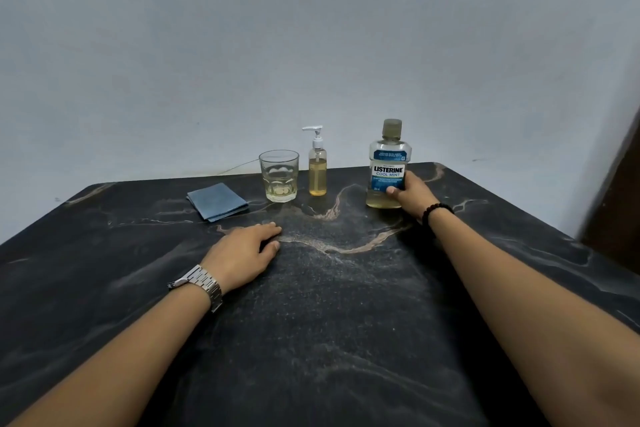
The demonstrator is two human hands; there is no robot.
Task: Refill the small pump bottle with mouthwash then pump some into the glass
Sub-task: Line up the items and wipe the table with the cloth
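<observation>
A large mouthwash bottle [388,156] with a blue label and its cap on stands upright on the table at the far right. My right hand [412,198] grips its lower right side. A small clear pump bottle [317,172] with a white pump head stands left of it, holding yellowish liquid up to its shoulder. Beside that, further left, a faceted glass [279,175] holds a little pale liquid at the bottom. My left hand [247,251] rests flat on the table, nearer to me, with nothing in it.
A folded blue cloth [217,201] lies left of the glass. The dark marble-patterned table [329,305] runs back to a pale wall. A dark brown edge [620,204], perhaps a door, stands at the far right.
</observation>
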